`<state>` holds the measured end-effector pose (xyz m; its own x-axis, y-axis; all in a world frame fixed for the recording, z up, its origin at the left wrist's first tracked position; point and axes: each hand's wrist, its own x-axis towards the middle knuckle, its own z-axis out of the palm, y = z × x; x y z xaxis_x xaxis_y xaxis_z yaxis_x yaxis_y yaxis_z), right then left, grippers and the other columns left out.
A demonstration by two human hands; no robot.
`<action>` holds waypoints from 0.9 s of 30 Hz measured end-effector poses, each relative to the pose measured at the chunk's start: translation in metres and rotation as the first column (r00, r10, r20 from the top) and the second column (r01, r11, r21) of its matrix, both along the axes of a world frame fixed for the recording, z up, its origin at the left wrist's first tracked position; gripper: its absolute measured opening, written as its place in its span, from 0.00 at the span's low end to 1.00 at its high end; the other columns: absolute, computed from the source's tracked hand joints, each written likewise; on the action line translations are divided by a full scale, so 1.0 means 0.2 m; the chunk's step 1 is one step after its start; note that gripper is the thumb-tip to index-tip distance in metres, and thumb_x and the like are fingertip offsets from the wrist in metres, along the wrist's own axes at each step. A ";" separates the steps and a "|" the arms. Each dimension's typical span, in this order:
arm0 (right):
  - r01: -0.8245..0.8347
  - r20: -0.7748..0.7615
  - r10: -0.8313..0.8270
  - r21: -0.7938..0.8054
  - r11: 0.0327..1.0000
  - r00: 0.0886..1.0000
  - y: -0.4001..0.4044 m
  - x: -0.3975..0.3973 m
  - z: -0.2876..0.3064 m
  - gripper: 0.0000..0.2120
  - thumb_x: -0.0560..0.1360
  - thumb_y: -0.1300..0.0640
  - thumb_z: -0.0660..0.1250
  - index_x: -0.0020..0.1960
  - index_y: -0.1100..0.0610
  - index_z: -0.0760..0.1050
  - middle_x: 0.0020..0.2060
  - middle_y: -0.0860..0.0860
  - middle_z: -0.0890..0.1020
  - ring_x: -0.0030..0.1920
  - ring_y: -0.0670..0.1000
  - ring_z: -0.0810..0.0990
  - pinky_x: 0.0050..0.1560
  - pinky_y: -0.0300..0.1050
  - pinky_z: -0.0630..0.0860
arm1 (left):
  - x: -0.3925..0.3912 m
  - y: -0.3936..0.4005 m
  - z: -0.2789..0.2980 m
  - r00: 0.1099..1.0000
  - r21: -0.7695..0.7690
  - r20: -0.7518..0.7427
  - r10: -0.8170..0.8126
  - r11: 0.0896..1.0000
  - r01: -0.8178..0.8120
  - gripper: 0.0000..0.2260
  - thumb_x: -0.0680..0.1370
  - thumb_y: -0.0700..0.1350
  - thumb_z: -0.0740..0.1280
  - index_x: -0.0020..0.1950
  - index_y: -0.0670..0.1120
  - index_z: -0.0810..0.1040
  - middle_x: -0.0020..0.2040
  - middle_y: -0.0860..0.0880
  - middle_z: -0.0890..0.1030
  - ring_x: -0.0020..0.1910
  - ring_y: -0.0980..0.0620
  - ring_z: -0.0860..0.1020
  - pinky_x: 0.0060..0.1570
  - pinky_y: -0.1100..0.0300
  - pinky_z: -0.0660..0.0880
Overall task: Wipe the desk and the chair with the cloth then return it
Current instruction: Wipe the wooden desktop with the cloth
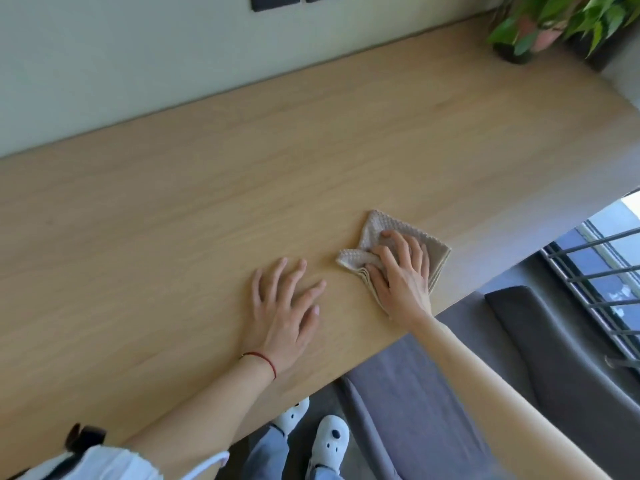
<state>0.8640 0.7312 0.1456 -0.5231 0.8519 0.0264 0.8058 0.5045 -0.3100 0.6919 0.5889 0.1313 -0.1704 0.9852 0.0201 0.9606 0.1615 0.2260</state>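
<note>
A long light-wood desk (180, 216) runs across the view along a pale wall. A folded beige waffle cloth (377, 230) lies on it near the front edge. My right hand (401, 275) presses down on the cloth, fingers curled into its folds. My left hand (287, 306) rests flat on the bare wood just left of the cloth, fingers spread, holding nothing; a red string circles its wrist. A grey upholstered chair (450, 393) stands below the desk's front edge, under my right forearm.
A potted plant (533, 29) with green and pink leaves stands at the desk's far right end. Dark panels (277, 1) hang on the wall. A metal railing (602, 289) and window lie right of the chair. My white shoes (329, 441) are on the floor.
</note>
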 end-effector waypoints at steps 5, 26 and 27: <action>-0.272 0.009 0.272 -0.020 0.962 0.962 -0.19 -0.01 0.00 0.12 0.77 0.45 0.60 0.56 0.50 0.72 0.68 0.52 0.71 0.71 0.61 0.64 0.71 0.67 0.57 | 0.02 0.00 0.04 1.000 -0.020 -0.014 0.011 1.000 -0.012 0.14 0.75 0.52 0.58 0.53 0.51 0.80 0.68 0.45 0.74 0.70 0.40 0.66 0.66 0.33 0.60; -0.480 0.122 0.479 -0.017 0.877 0.869 -0.06 0.33 -0.04 0.20 0.79 0.38 0.49 0.62 0.48 0.67 0.77 0.47 0.53 0.77 0.60 0.45 0.73 0.69 0.49 | 0.17 0.16 0.02 0.988 0.005 0.048 0.147 0.989 -0.147 0.17 0.76 0.48 0.53 0.58 0.51 0.77 0.66 0.44 0.73 0.73 0.40 0.62 0.68 0.30 0.54; -0.471 0.130 0.469 -0.021 0.882 0.874 0.02 0.39 -0.05 0.20 0.78 0.38 0.49 0.62 0.48 0.68 0.77 0.47 0.53 0.77 0.60 0.46 0.73 0.69 0.50 | 0.17 0.16 0.02 0.987 0.005 0.054 0.150 0.989 -0.151 0.17 0.77 0.48 0.52 0.58 0.51 0.77 0.66 0.44 0.73 0.73 0.40 0.62 0.68 0.30 0.54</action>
<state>0.9410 0.7359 0.1363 -0.8611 0.5050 -0.0593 0.5051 0.8363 -0.2131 0.7256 0.6208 0.1359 -0.3179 0.9480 0.0163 0.9121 0.3010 0.2784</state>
